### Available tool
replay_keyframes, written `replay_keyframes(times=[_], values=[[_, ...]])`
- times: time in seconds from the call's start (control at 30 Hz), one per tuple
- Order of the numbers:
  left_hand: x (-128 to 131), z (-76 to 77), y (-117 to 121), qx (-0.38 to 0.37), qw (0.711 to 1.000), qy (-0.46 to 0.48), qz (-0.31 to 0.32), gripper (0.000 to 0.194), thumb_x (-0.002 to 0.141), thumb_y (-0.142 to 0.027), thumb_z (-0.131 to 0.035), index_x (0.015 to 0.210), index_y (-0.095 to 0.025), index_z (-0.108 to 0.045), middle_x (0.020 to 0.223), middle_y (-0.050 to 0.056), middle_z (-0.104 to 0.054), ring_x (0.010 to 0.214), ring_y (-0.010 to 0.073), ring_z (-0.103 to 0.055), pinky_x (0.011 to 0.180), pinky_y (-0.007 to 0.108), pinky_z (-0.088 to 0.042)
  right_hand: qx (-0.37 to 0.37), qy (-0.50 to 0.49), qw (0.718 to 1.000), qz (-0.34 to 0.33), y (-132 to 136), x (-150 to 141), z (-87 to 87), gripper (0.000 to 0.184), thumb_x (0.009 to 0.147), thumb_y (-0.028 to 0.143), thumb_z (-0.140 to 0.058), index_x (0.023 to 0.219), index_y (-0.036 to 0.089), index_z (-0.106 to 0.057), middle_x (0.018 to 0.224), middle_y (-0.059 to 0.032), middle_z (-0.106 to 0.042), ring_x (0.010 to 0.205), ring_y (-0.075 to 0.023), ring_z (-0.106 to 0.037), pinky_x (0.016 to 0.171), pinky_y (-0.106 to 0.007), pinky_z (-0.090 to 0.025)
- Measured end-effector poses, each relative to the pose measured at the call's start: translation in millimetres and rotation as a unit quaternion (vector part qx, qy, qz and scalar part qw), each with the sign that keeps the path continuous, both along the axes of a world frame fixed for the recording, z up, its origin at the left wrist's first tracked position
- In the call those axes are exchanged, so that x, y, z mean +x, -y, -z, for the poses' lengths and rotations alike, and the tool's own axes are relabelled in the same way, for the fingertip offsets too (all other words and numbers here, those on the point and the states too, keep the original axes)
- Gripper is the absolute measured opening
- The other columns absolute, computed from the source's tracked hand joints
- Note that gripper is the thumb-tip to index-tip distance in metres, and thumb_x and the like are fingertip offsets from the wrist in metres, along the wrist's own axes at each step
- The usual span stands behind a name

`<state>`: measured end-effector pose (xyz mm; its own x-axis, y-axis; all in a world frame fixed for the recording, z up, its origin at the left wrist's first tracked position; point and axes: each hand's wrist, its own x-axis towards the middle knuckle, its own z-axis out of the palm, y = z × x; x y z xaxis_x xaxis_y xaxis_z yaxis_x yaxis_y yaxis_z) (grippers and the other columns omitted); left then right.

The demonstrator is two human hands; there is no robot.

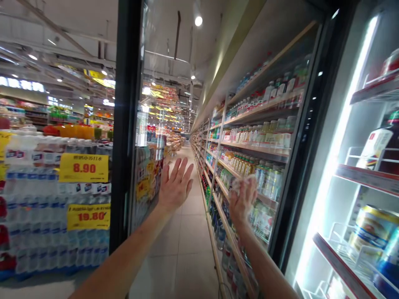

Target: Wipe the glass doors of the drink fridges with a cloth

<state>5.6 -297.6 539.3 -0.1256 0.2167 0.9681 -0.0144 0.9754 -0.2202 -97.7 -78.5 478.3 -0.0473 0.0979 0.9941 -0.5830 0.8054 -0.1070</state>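
Observation:
A glass door (pixel 199 104) in a dark frame stands in front of me. My left hand (pixel 175 185) is raised against the glass, palm toward it, with the fingers stretched and slightly spread and nothing in them. To its right, my right hand (pixel 240 205) presses a crumpled white cloth (pixel 248 182) to the same pane. This hand is blurred by motion, and its fingers partly cover the cloth. Whether the cloth is fabric or paper I cannot tell.
The door's dark frame (pixel 127 104) rises at left. Close on the right are lit cooler shelves (pixel 370 178) with cans and bottles. Stacked bottle packs (pixel 34 232) with yellow price signs (pixel 83 167) stand at left. Drink shelves (pixel 258 145) and tiled floor (pixel 193 236) show in the glass.

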Motion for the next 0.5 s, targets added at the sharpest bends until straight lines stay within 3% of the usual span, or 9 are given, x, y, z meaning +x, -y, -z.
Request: replay_keyframes(times=[0.07,0.13,0.23,0.3,0.33,0.47,0.5], values=[[-0.1,0.1,0.9,0.001,1.000,0.002,0.003,0.054,0.087,-0.026,-0.043,0.138,-0.024,-0.026,0.142,0.008,-0.031,0.135,0.0206,-0.019,0.111,0.045,-0.009,0.112,-0.028,0.993,-0.019,11.1,6.2,6.5,0.053,0.085,0.027,-0.041,0.137,0.025,-0.028,0.146,-0.0111,-0.023,0.135,-0.0271,-0.019,0.104,-0.054,-0.021],[-0.1,0.3,1.9,0.003,1.000,0.005,0.004,0.054,0.087,-0.026,-0.043,0.138,-0.024,-0.026,0.141,0.008,-0.032,0.135,0.0207,-0.020,0.111,0.045,-0.009,0.116,-0.021,0.993,-0.010,7.3,5.2,6.6,0.050,0.085,0.028,-0.041,0.134,0.026,-0.033,0.145,-0.0104,-0.026,0.134,-0.0266,-0.021,0.105,-0.055,-0.019],[-0.2,0.5,2.0,0.001,1.000,0.005,0.002,0.054,0.086,-0.026,-0.044,0.138,-0.024,-0.026,0.141,0.008,-0.032,0.135,0.0209,-0.019,0.111,0.044,-0.010,-0.078,0.052,0.995,0.029,-14.9,-4.0,-1.9,0.050,0.087,0.030,-0.034,0.136,0.020,-0.029,0.144,-0.0167,-0.025,0.135,-0.0286,-0.020,0.101,-0.061,-0.019],[-0.4,0.6,1.1,-0.003,1.000,0.002,-0.003,0.054,0.086,-0.026,-0.044,0.138,-0.023,-0.026,0.141,0.008,-0.032,0.135,0.0212,-0.020,0.111,0.045,-0.010,-0.157,0.082,0.983,0.040,-20.8,-6.3,-6.0,0.052,0.088,0.031,-0.032,0.138,0.017,-0.025,0.144,-0.0199,-0.023,0.135,-0.0299,-0.019,0.099,-0.062,-0.021],[-0.5,0.6,0.7,-0.004,1.000,0.001,-0.006,0.054,0.086,-0.026,-0.044,0.138,-0.023,-0.026,0.141,0.009,-0.032,0.134,0.0215,-0.021,0.110,0.045,-0.011,-0.147,0.076,0.986,0.037,-18.5,-5.2,-6.2,0.052,0.088,0.031,-0.032,0.138,0.017,-0.024,0.144,-0.0200,-0.023,0.135,-0.0298,-0.018,0.100,-0.061,-0.021],[-0.7,0.5,0.0,-0.003,1.000,0.002,-0.005,0.056,0.086,-0.026,-0.045,0.138,-0.023,-0.025,0.141,0.009,-0.032,0.134,0.0221,-0.022,0.110,0.046,-0.012,0.075,-0.003,0.997,0.002,-0.8,1.8,-0.7,0.050,0.086,0.027,-0.039,0.135,0.024,-0.030,0.144,-0.0138,-0.028,0.135,-0.0264,-0.019,0.103,-0.055,-0.021],[-0.5,0.4,0.0,-0.001,1.000,0.003,-0.004,0.056,0.086,-0.026,-0.045,0.138,-0.023,-0.024,0.141,0.009,-0.032,0.134,0.0219,-0.022,0.110,0.046,-0.012,0.094,-0.009,0.996,0.003,-2.5,0.9,-0.2,0.050,0.085,0.027,-0.039,0.135,0.025,-0.031,0.143,-0.0127,-0.029,0.135,-0.0261,-0.020,0.103,-0.055,-0.021]])
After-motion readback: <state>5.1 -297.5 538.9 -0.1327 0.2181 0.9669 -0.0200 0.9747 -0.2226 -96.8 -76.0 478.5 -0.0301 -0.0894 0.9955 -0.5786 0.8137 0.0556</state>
